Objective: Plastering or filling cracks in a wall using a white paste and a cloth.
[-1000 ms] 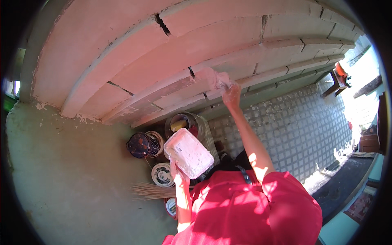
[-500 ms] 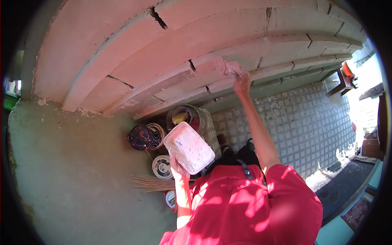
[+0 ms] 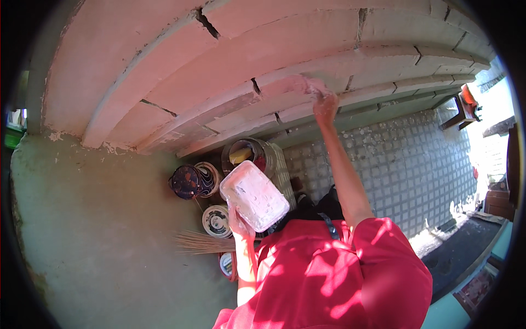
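Observation:
My left hand (image 3: 240,226) grips a rectangular white plastic tub (image 3: 256,196) by its near left edge, tilted so its inside shows, coated with pale pinkish-white paste. Stretched out ahead, my right hand (image 3: 326,107) is closed against the block wall (image 3: 307,55). Pale paste (image 3: 311,85) lies at its fingertips, on a ledge of the wall. Whatever it grips there is coated in paste or hidden by the fingers, so its kind cannot be made out.
Left of the tub stand a dark spattered bucket (image 3: 186,182), a white paint pail (image 3: 216,221) and stick bristles (image 3: 203,242). Behind it a large round container (image 3: 244,148) holds a yellow item. A wooden stool (image 3: 459,114) stands far right on the tiled floor (image 3: 394,159).
My right hand has turned slightly and pressed closer to the wall; the thick clump of paste by its fingers looks flatter and smoother. The tub is nearly where it was.

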